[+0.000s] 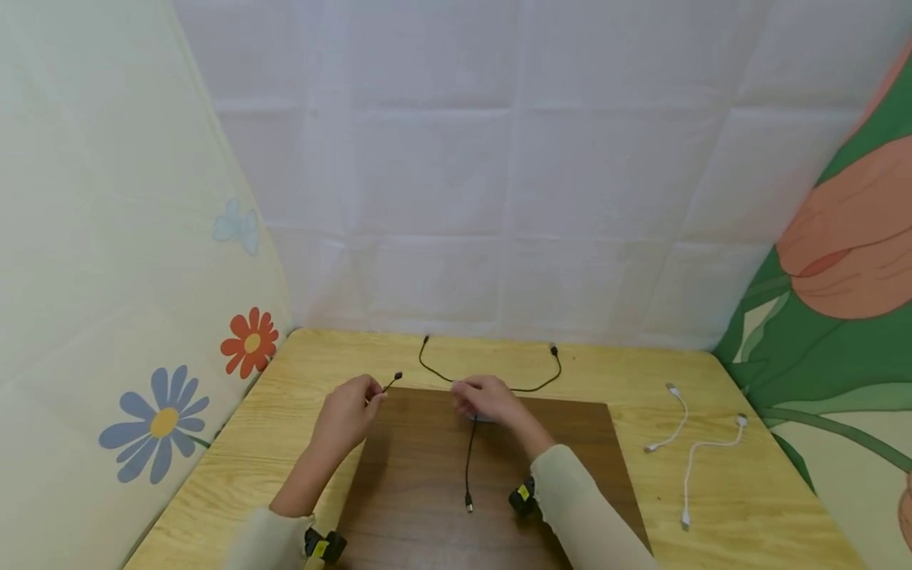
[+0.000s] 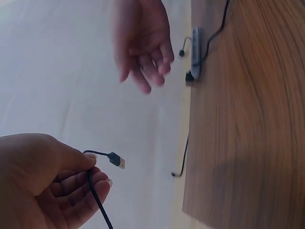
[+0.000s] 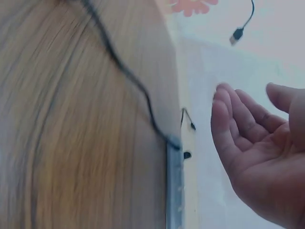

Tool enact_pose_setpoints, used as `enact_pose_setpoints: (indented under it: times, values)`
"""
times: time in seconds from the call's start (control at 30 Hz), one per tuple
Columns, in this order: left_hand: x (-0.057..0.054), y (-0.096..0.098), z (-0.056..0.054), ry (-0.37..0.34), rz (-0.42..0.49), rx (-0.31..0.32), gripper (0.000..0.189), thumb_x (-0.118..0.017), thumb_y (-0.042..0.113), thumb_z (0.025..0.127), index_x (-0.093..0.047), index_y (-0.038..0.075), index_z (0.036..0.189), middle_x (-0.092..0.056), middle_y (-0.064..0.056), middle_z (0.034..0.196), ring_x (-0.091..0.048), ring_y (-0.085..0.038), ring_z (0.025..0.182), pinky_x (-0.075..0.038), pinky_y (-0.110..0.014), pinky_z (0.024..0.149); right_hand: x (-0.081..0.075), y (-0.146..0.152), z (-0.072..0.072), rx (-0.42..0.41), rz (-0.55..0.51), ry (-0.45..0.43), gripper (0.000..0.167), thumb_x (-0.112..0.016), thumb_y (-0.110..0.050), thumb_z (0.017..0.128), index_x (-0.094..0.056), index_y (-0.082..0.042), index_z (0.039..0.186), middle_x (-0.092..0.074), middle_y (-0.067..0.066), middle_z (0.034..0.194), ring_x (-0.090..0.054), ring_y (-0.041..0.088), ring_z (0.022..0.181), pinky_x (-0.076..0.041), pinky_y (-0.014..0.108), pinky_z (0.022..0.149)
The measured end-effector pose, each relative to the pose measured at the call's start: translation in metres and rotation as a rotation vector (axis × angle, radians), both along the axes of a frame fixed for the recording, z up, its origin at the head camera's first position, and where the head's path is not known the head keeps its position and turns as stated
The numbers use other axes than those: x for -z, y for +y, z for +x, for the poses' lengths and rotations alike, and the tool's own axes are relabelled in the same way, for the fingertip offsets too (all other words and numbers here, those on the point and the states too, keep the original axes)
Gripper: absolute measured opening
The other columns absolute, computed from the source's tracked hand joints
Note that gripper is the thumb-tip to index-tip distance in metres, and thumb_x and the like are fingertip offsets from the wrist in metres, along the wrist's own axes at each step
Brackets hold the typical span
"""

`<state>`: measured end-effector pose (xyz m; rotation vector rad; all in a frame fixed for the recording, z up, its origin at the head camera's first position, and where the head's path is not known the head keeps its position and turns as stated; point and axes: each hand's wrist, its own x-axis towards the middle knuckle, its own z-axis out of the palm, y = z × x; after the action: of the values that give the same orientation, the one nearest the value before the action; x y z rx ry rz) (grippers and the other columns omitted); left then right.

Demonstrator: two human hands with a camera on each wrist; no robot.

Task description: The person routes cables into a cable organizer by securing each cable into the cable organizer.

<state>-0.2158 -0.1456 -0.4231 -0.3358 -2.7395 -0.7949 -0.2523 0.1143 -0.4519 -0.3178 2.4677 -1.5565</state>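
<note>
A thin black USB cable (image 2: 98,198) is pinched between the thumb and fingers of my left hand (image 1: 347,413), its metal-tipped plug (image 2: 116,160) sticking out past the fingertips. My right hand (image 1: 490,400) is raised over the far part of the brown board (image 1: 420,467), with fingers loosely bent and nothing in them. Below it lies a slim grey bar that looks like a USB hub (image 2: 196,52), mostly covered by the hand in the head view. From this bar a black cable (image 1: 468,467) runs toward me across the board.
Behind the board another black cable (image 1: 536,389) curves along the table's back edge. Two short white cables (image 1: 685,419) (image 1: 688,475) lie on the yellow wooden table (image 1: 777,507) at the right. A pale cloth (image 1: 442,174) hangs behind, with printed flower cloths at both sides.
</note>
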Motion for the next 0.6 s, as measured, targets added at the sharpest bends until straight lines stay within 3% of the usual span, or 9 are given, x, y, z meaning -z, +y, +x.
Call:
enact_pose_setpoints:
  times: [0.1,0.27,0.37,0.6]
  values:
    - [-0.001,0.013,0.002,0.023,0.01,0.014,0.01,-0.074,0.011,0.093,-0.068,0.005,0.089,-0.066,-0.002,0.077,-0.056,-0.011,0.063,-0.048,-0.029,0.055,-0.002,-0.005,0.001,-0.042,-0.151,-0.09,0.043,-0.045,-0.026,0.11,-0.065,0.011,0.116,-0.074,0.02,0.098,-0.073,0.028,0.087,-0.059,0.046,0.083]
    - [0.002,0.031,0.006,0.081,0.044,0.04,0.011,-0.075,0.01,0.091,-0.066,0.006,0.087,-0.066,-0.001,0.077,-0.056,-0.01,0.063,-0.048,-0.027,0.056,-0.002,-0.01,0.001,-0.06,-0.261,-0.2,0.061,-0.043,-0.043,0.108,-0.06,0.013,0.125,-0.073,0.023,0.108,-0.073,0.032,0.098,-0.056,0.049,0.092]
    - [0.004,0.04,0.008,0.112,0.077,0.063,0.01,-0.074,0.008,0.091,-0.065,0.006,0.088,-0.065,-0.001,0.078,-0.056,-0.01,0.065,-0.048,-0.026,0.057,-0.002,-0.01,0.001,-0.044,-0.304,-0.218,0.065,-0.044,-0.048,0.107,-0.059,0.012,0.126,-0.072,0.024,0.112,-0.073,0.032,0.1,-0.054,0.049,0.094]
    - [0.008,0.052,0.013,0.109,0.094,0.086,0.01,-0.074,0.007,0.091,-0.065,0.007,0.087,-0.065,-0.001,0.078,-0.057,-0.011,0.067,-0.048,-0.026,0.059,-0.002,-0.01,0.001,-0.025,-0.383,-0.211,0.056,-0.042,-0.04,0.109,-0.062,0.01,0.126,-0.07,0.025,0.115,-0.072,0.031,0.102,-0.052,0.05,0.099]
